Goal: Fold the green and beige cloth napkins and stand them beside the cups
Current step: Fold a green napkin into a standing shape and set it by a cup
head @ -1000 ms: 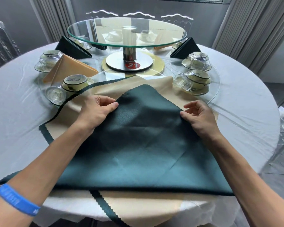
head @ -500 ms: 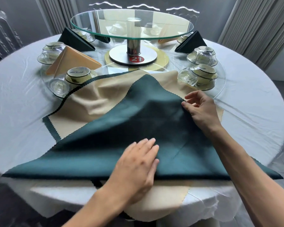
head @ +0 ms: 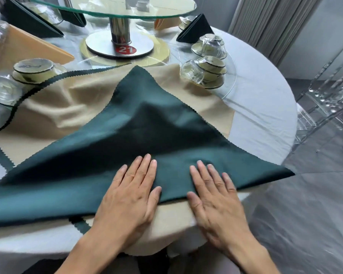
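Observation:
A dark green napkin (head: 127,143), folded into a triangle with its tip pointing away from me, lies on top of a spread beige napkin (head: 54,115) that has a green zigzag border. My left hand (head: 131,196) lies flat, fingers straight, on the triangle's near folded edge. Beside it, my right hand (head: 214,196) presses the same edge with flat fingers. Upturned cups on saucers stand at the left (head: 33,71) and at the right (head: 210,71) of the napkins. The beige napkin hangs over the table's near edge.
A glass turntable (head: 115,10) on a steel post with a red "21" marker (head: 125,50) stands behind the napkins. Folded green (head: 194,28) and beige (head: 28,46) napkins stand by farther cups. A clear chair (head: 328,99) is at the right of the white-clothed round table (head: 261,107).
My left hand left the green napkin's upper left edge and came down to the near fold. My right hand then followed from the right edge and now lies flat beside it. The camera moved closer.

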The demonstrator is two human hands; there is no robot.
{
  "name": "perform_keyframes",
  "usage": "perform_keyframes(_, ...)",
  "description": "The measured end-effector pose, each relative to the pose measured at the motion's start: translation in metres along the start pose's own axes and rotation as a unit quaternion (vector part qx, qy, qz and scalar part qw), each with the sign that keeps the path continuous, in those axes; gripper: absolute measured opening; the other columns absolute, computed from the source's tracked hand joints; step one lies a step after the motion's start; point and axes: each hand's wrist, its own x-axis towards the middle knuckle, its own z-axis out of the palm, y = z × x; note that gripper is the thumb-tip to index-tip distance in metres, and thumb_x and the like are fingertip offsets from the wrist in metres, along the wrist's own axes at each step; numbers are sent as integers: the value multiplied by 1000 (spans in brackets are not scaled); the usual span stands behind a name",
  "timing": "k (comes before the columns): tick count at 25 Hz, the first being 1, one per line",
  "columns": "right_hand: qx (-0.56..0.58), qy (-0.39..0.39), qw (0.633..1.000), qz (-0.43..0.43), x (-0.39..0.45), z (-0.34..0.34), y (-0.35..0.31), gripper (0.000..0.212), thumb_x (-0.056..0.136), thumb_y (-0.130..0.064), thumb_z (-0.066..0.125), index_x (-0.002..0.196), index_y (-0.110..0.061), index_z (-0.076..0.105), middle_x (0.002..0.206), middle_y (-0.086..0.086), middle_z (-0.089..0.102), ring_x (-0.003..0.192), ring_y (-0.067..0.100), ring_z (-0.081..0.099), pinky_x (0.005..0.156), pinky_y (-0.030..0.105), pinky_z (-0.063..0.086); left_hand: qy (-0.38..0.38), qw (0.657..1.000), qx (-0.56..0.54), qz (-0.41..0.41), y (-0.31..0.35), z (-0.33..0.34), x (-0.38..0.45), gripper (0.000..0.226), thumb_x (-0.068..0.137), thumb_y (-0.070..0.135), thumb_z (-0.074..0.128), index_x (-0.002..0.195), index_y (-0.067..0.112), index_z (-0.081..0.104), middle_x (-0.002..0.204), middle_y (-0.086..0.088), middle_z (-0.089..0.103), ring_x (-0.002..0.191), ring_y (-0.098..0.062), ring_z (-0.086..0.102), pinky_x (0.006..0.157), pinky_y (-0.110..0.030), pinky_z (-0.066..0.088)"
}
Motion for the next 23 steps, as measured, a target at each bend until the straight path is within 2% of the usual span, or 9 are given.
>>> perform_keyframes(3, -27, -54, 976, 210, -7, -34, 99, 75, 83, -66, -12, 150, -34, -11, 163, -11, -8, 149, 7, -10, 121, 37, -7, -12, 1000, 6, 0, 5, 0, 0, 65, 102, 45, 18, 144, 6, 49, 151, -10, 46, 139, -25, 45, 111, -41, 24)
perform_keyframes(5, -66, -55, 957, 278, -10, -49, 117, 73, 88, -60, -9, 154, -29, -9, 163, -8, -13, 149, 12, -14, 121, 42, -7, -14, 1000, 6, 0, 5, -1, -1, 64, 101, 44, 21, 143, 6, 49, 151, -10, 46, 139, -25, 45, 111, -41, 24)
perform_keyframes(9, -31, 85, 989, 114, 4, -30, 20, 67, 97, -46, 17, 152, -11, 30, 161, 7, 19, 150, 21, 14, 120, 37, 5, -16, 1000, 7, -4, 8, -2, 0, 62, 97, 42, 30, 142, 6, 52, 149, -10, 47, 138, -25, 46, 110, -41, 24)
perform_keyframes(11, -22, 104, 994, 12, 10, -5, -26, 61, 98, -41, 26, 147, -9, 41, 156, 9, 33, 145, 24, 31, 114, 38, 17, -18, 1000, 9, -2, 9, -3, 0, 62, 96, 43, 31, 142, 6, 52, 150, -10, 47, 138, -25, 46, 110, -41, 25)
perform_keyframes(14, -56, 71, 996, -5, 18, 15, -43, 61, 96, -41, 29, 142, -6, 49, 150, 11, 44, 137, 27, 45, 109, 41, 22, -17, 1000, 15, 2, 8, -3, 2, 62, 97, 44, 31, 142, 7, 52, 150, -10, 47, 138, -24, 46, 110, -40, 25)
perform_keyframes(17, -82, 82, 993, 0, 16, 23, -35, 62, 94, -40, 29, 140, -4, 51, 148, 13, 46, 135, 28, 47, 109, 42, 22, -47, 998, -9, 33, -10, -8, -5, 64, 104, 52, 21, 150, 12, 41, 157, -6, 36, 145, -20, 34, 114, -37, 19)
perform_keyframes(19, -85, 88, 992, -4, 16, 25, -36, 62, 95, -41, 28, 142, -5, 48, 149, 12, 44, 137, 26, 43, 111, 41, 20, -63, 998, 2, 28, -59, -16, -31, 66, 105, 56, 13, 155, 17, 31, 161, -2, 27, 149, -18, 24, 116, -36, 14)
perform_keyframes(21, -80, 90, 993, -8, 19, 27, -37, 63, 95, -41, 28, 143, -6, 46, 150, 10, 43, 139, 22, 35, 114, 37, 14, -65, 998, 15, -10, -129, -30, -76, 60, 104, 58, 12, 157, 31, 21, 162, 5, 22, 150, -15, 18, 118, -30, 6)
perform_keyframes(23, -72, 92, 993, -8, 20, 27, -36, 63, 95, -41, 28, 143, -5, 46, 150, 10, 44, 138, 20, 30, 114, 33, 9, -91, 990, -31, -100, -194, -53, -122, 56, 98, 70, 11, 152, 55, 2, 162, 25, 5, 150, -4, 7, 119, -19, -4)
